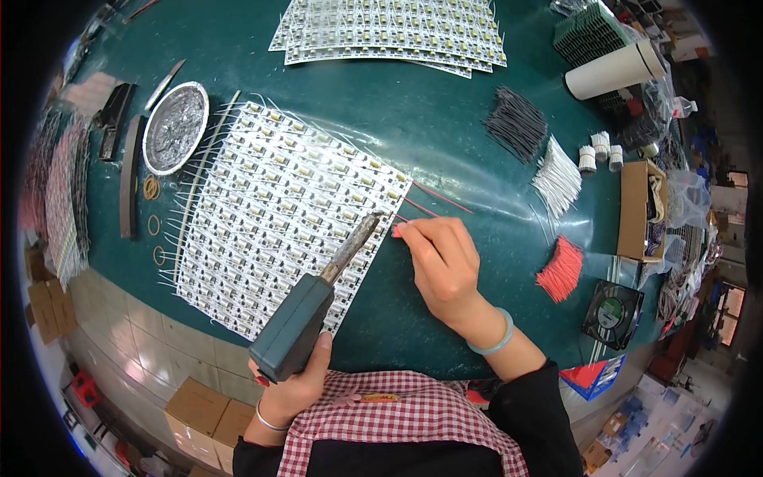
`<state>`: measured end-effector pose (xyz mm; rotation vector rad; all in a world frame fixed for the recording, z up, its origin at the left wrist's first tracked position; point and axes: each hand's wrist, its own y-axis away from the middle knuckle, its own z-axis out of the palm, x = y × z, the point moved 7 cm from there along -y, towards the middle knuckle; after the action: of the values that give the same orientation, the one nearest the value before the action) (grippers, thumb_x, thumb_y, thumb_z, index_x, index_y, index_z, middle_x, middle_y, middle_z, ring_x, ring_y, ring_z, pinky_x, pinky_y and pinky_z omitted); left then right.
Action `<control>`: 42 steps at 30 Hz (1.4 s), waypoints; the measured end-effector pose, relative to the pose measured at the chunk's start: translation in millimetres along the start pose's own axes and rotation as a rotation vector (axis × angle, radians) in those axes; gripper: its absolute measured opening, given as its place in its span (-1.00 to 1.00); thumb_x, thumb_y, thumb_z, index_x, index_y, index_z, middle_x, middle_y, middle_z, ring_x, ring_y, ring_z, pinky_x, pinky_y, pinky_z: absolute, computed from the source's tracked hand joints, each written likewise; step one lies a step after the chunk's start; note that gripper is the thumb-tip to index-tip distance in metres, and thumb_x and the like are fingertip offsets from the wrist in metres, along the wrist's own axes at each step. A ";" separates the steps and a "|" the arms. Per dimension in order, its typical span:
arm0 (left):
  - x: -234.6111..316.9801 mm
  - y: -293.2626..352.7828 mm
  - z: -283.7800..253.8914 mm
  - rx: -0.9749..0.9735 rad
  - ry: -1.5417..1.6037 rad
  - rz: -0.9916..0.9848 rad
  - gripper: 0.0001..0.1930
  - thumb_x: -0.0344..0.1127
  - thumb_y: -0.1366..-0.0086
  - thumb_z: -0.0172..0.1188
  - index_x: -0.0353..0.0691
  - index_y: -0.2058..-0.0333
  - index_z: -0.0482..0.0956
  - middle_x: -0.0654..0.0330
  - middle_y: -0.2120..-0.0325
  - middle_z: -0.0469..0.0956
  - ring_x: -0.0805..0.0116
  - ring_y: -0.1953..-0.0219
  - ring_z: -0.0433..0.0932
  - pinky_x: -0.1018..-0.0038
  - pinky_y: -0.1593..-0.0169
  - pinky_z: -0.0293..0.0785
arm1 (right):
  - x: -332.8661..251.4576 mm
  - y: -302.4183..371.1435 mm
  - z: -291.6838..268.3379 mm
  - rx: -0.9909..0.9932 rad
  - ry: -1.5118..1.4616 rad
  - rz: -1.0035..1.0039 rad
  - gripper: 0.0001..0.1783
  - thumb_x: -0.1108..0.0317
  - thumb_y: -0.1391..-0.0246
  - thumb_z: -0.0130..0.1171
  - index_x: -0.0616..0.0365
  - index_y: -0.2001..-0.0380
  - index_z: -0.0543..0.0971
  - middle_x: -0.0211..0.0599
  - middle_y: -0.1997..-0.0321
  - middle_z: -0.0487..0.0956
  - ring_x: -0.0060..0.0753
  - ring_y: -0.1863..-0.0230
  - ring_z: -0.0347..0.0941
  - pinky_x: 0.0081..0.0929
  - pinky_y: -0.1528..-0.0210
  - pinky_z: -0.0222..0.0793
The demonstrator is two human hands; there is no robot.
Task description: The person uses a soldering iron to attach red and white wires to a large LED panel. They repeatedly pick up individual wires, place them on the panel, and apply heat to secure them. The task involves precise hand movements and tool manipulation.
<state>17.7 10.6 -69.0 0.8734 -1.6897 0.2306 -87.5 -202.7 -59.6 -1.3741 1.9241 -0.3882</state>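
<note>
A large white panel of small circuit boards [266, 203] lies on the green table, with white wires sticking out along its left and upper edges. My left hand [300, 387] is closed around a soldering iron [296, 324] with a dark green boxy body. Its dark tip reaches the panel's right edge. Just beside that tip, my right hand [445, 266] pinches a red wire [397, 231] between thumb and fingertips, its end at the board's edge. Two more red wires [441, 196] stick out from the panel's right corner.
Piles of black wires [515, 125], white wires [558, 176] and red wires [561, 269] lie to the right, near a small fan [610, 314] and a cardboard box [633, 211]. On the left stands a foil-lined bowl [176, 129]. More board panels [389, 36] are stacked at the far side.
</note>
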 end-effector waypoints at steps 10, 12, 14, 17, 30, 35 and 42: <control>26.1 -9.5 1.2 0.071 -0.140 0.241 -0.84 -0.59 -0.03 0.30 -0.41 0.34 0.62 0.07 0.47 0.57 0.31 0.52 0.56 0.50 0.43 0.45 | -6.3 9.3 6.6 -0.086 -0.039 0.043 -0.65 0.59 0.19 0.27 0.27 0.21 0.56 -0.26 0.33 0.55 -0.27 0.36 0.47 -0.42 0.38 0.42; 29.1 -11.1 2.1 0.042 -0.152 0.237 -0.84 -0.59 -0.03 0.29 -0.42 0.34 0.62 0.07 0.46 0.58 0.32 0.51 0.56 0.50 0.42 0.45 | -6.8 9.1 6.8 -0.096 -0.037 0.046 -0.66 0.58 0.18 0.26 0.27 0.21 0.56 -0.26 0.32 0.55 -0.27 0.36 0.46 -0.42 0.38 0.42; 29.6 -12.1 3.6 0.024 -0.142 0.219 -0.84 -0.60 -0.03 0.29 -0.43 0.34 0.62 0.06 0.44 0.58 0.33 0.50 0.56 0.51 0.41 0.46 | -6.8 8.8 7.4 -0.104 -0.033 0.047 -0.66 0.58 0.18 0.26 0.27 0.22 0.56 -0.26 0.32 0.54 -0.27 0.35 0.46 -0.42 0.37 0.42; 28.3 -12.3 5.2 0.014 -0.101 0.180 -0.85 -0.61 -0.04 0.28 -0.44 0.35 0.61 0.06 0.42 0.58 0.34 0.49 0.56 0.52 0.40 0.45 | -7.2 9.3 7.3 -0.111 -0.025 0.047 -0.65 0.57 0.19 0.24 0.28 0.21 0.56 -0.26 0.31 0.54 -0.27 0.35 0.46 -0.42 0.36 0.43; 26.7 -6.5 0.6 0.055 -0.141 0.228 -0.86 -0.60 -0.07 0.29 -0.42 0.34 0.61 0.13 0.46 0.56 0.42 0.53 0.52 0.54 0.47 0.41 | -8.7 7.6 7.6 -0.125 -0.008 0.051 -0.68 0.58 0.22 0.22 0.31 0.26 0.58 -0.24 0.32 0.53 -0.25 0.33 0.46 -0.41 0.34 0.44; 25.8 -3.9 -1.7 0.080 -0.136 0.269 -0.85 -0.58 -0.06 0.30 -0.42 0.33 0.62 0.13 0.48 0.56 0.41 0.53 0.53 0.54 0.46 0.43 | -8.6 8.2 8.2 -0.118 -0.003 0.063 -0.70 0.59 0.22 0.21 0.31 0.28 0.59 -0.25 0.33 0.53 -0.25 0.33 0.47 -0.40 0.35 0.44; 27.3 -1.4 -3.8 0.083 -0.165 0.286 -0.82 -0.59 -0.04 0.31 -0.43 0.32 0.62 0.09 0.46 0.59 0.38 0.52 0.55 0.52 0.43 0.46 | -11.1 8.2 3.4 -0.028 -0.043 0.065 -0.68 0.63 0.22 0.27 0.30 0.27 0.59 -0.26 0.35 0.54 -0.25 0.37 0.47 -0.42 0.37 0.44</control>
<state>19.8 0.2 -43.6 0.7244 -1.9704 0.4349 -89.0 -188.9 -62.7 -1.3236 1.9408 -0.2992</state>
